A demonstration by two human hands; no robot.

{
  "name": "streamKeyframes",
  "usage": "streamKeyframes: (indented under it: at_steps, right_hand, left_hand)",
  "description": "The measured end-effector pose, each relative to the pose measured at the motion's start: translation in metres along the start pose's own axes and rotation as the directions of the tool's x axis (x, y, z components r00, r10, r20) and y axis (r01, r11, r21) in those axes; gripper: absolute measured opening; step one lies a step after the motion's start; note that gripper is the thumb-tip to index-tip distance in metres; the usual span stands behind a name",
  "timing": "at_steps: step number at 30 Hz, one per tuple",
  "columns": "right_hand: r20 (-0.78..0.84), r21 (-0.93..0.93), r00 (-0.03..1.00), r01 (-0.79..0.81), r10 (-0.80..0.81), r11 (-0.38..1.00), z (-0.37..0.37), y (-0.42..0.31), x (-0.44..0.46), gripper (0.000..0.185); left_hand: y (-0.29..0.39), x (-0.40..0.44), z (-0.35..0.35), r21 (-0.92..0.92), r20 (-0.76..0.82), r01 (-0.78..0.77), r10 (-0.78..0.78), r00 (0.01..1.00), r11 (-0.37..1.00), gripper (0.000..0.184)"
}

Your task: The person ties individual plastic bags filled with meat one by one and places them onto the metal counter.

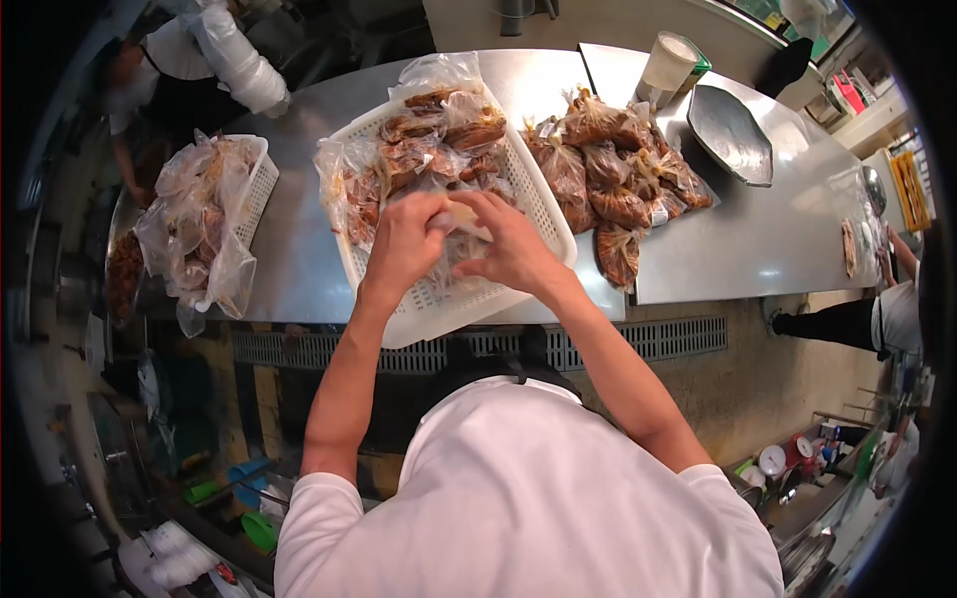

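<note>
Over the near half of a white perforated basket [546, 224], my two hands meet at a clear plastic bag [467, 239]. My left hand [407, 234] is closed, its curled fingers pinching part of the plastic. Beside it, my right hand [513, 244] has thumb and fingers spread apart, the fingertips close to the left hand and the plastic showing between. What lies inside this bag is hidden. Behind the hands, the basket holds several clear bags of reddish-brown food [414, 154].
A pile of knotted food bags [608, 164] lies right of the basket on the steel table [319, 120]. Further right are a dark tray [733, 135] and a white container [668, 65]. Another bag-filled basket [261, 189] stands left. Other people work at both sides.
</note>
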State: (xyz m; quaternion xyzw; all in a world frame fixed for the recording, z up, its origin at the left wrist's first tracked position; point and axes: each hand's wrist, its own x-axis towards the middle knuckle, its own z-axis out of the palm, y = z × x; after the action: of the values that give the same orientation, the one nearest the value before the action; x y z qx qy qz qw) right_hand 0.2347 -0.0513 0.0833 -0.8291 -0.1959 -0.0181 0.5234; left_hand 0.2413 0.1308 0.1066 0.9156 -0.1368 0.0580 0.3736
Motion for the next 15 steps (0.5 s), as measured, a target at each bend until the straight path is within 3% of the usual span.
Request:
streamKeyframes:
  at_steps: [2,3,5,6,7,9,10,12,13,15]
  right_hand:
    - [-0.206,-0.005,0.946,0.253,-0.249,0.967,0.017,0.006,0.02,0.037]
    - [-0.23,0.119,0.967,0.137,-0.107,0.983,0.018,0.013,0.025,0.031]
    - [-0.245,0.204,0.966,0.132,-0.08,0.97,-0.002,-0.006,0.03,0.026]
    - [-0.261,0.28,0.964,0.118,-0.043,0.953,-0.015,-0.019,0.03,0.021]
    - [-0.234,0.311,0.972,0.067,0.009,0.948,-0.024,-0.028,0.027,0.021]
    - [-0.244,0.189,0.967,0.123,-0.075,0.974,-0.035,-0.026,0.023,0.021]
    - [-0.238,0.071,0.957,0.186,-0.165,0.98,-0.04,-0.025,0.022,0.02]
    - [-0.269,0.103,0.951,0.185,-0.152,0.977,-0.048,-0.019,0.016,0.018]
    - [-0.265,0.102,0.959,0.133,-0.102,0.986,-0.051,-0.018,0.013,0.016]
    - [-0.271,0.123,0.961,0.082,-0.046,0.989,-0.048,-0.023,0.009,0.012]
  left_hand:
    - [0.035,0.01,-0.018,-0.088,-0.071,-0.113,0.107,0.992,0.99,0.016]
    - [0.044,0.01,-0.022,-0.079,-0.076,-0.111,0.105,0.992,0.991,0.016]
    - [0.055,0.008,-0.025,-0.272,-0.265,-0.201,0.128,0.956,0.941,0.024]
    - [0.05,0.005,-0.021,-0.271,-0.257,-0.203,0.132,0.957,0.941,0.024]
    - [0.038,0.004,-0.011,-0.043,-0.312,-0.275,0.248,0.917,0.96,0.025]
    - [0.0,-0.003,0.003,0.012,-0.211,-0.298,0.294,0.932,0.954,0.02]
    - [-0.005,-0.004,-0.004,0.009,-0.213,-0.303,0.298,0.93,0.953,0.02]
    - [-0.012,-0.011,-0.017,-0.263,-0.217,-0.078,0.019,0.976,0.962,0.013]
    - [-0.004,-0.01,-0.033,-0.257,-0.291,-0.102,0.023,0.956,0.961,0.012]
    - [0.002,-0.007,-0.043,-0.183,-0.258,-0.128,0.078,0.963,0.975,0.012]
